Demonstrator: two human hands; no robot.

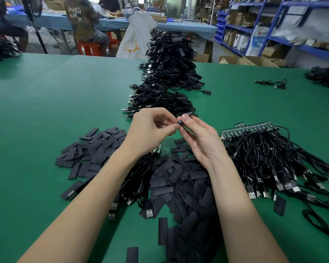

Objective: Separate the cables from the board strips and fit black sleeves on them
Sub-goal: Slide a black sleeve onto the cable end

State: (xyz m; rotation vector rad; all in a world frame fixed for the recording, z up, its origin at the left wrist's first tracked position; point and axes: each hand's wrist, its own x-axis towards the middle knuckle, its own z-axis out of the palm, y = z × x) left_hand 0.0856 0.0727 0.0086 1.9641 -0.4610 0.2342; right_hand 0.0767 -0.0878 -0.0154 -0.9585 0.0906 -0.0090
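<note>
Above the green table (46, 111), my left hand (150, 130) and my right hand (199, 141) meet at a small black sleeve (185, 117). My right hand pinches the sleeve between thumb and fingers. My left hand's fingertips pinch its near end; whether a cable end is inside is hidden. Under my left wrist a small board piece (157, 149) peeks out, with black cables (137, 179) trailing toward me. A spread of flat black sleeves (179, 179) lies below my hands. Green board strips (241, 130) with attached cables (273, 158) lie at the right.
A long heap of sleeved black cables (167, 73) runs away from me down the table's middle. More cable bundles (325, 76) sit at the far right, with another pile (0, 48) at the far left. People sit at a blue table (55, 19) behind. Blue shelving (273, 25) stands at the right.
</note>
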